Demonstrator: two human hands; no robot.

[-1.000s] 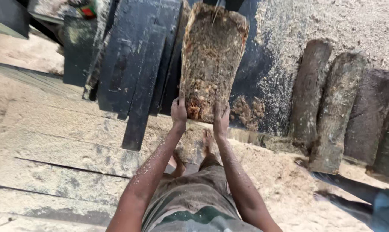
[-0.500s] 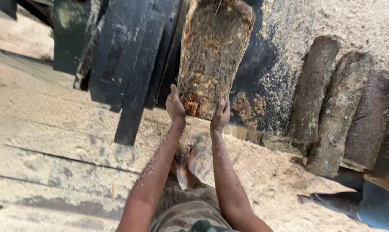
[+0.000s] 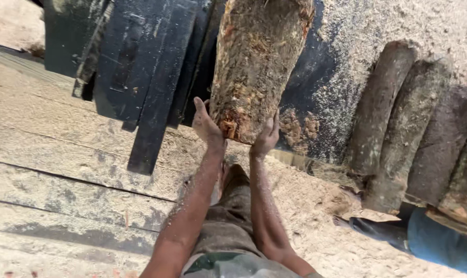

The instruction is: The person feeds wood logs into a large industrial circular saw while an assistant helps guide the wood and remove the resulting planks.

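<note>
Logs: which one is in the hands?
The big rough-barked log at top centre, with the left hand and right hand gripping its lower end. The other logs lie untouched in a row at right.

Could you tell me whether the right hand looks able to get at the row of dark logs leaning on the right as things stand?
Probably not right now: the right hand is pressed against the lower end of the big bark-covered log, as is the left hand. The leaning logs stand apart, off to the right.
</note>
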